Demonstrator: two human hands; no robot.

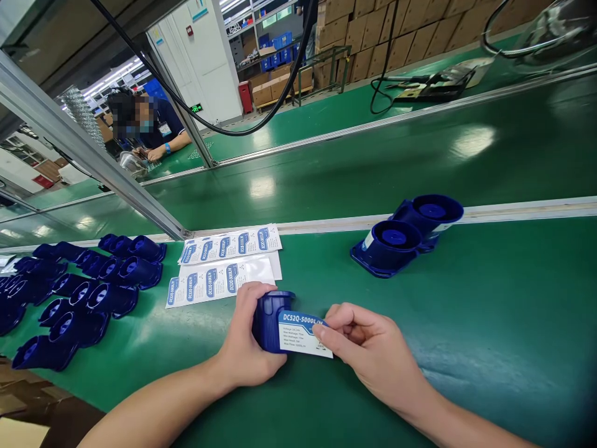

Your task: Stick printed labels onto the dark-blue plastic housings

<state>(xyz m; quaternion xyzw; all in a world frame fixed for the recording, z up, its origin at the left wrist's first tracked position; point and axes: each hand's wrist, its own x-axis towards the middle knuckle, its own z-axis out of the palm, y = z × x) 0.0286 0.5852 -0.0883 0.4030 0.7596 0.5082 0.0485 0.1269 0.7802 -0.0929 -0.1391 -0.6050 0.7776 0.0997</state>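
- Two bare hands meet low in the middle of the view, over a green surface (pixel 466 311) that runs like a long belt from left to right.
- The left hand (pixel 247 348) is wrapped around a small blue housing (pixel 269 320), fingers curled over its top and thumb side against its near wall, and steadies it on the surface.
- The right hand (pixel 373 348) is nearly closed, thumb and forefinger pinching the right edge of a white and blue label (pixel 301 333).
- The label lies against the near face of the blue housing, and its right end juts past the housing into the pinching fingers.
- Printed text on the label begins "DCS2Q-5000L/H"; the smaller lines below are too fine to read.
- Just beyond the left hand lie label sheets (pixel 224 264), flat and overlapping, some stickers left on them.
- To the far left sits a pile of blue housings (pixel 79 286), lying on their sides and touching each other.
- To the right, well apart from the hands, a pair of blue housings (pixel 401 239) lies side by side, round openings facing the camera.
- A slanted metal strut (pixel 93 162) rises at the left, and a black cable (pixel 261 118) hangs in a loop above.
- In the background, a co-worker (pixel 153 124) in dark blue leans at another surface, and cardboard boxes (pixel 420 31) are stacked along the far wall.
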